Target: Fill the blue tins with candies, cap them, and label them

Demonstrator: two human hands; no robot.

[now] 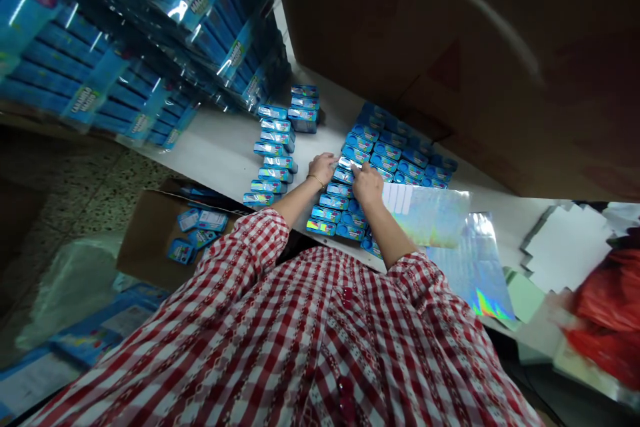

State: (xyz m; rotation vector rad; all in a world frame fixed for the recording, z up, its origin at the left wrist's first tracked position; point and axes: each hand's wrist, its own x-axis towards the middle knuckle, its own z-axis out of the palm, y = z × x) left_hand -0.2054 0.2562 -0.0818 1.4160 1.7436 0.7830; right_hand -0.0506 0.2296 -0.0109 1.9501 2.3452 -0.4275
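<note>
Rows of small blue boxes [336, 202] lie packed together on the white table in front of me. At the left end of one glossy box [349, 163], my left hand [323, 168] has its fingers bent and drawn together against the edge. My right hand [368, 184] is curled over the same box from the right, a fingertip pressing on its top. Whatever that hand may pinch is hidden under its fingers. Beside my right forearm lies a shiny holographic sticker sheet [430, 213] with pale rectangles near its left edge.
A column of blue boxes [273, 173] and a short stack [303, 109] stand to the left. Wrapped blue packs [145, 73] rise at the back left. A large cardboard carton [450, 67] walls off the back. Below left, an open carton [150, 240] holds loose boxes.
</note>
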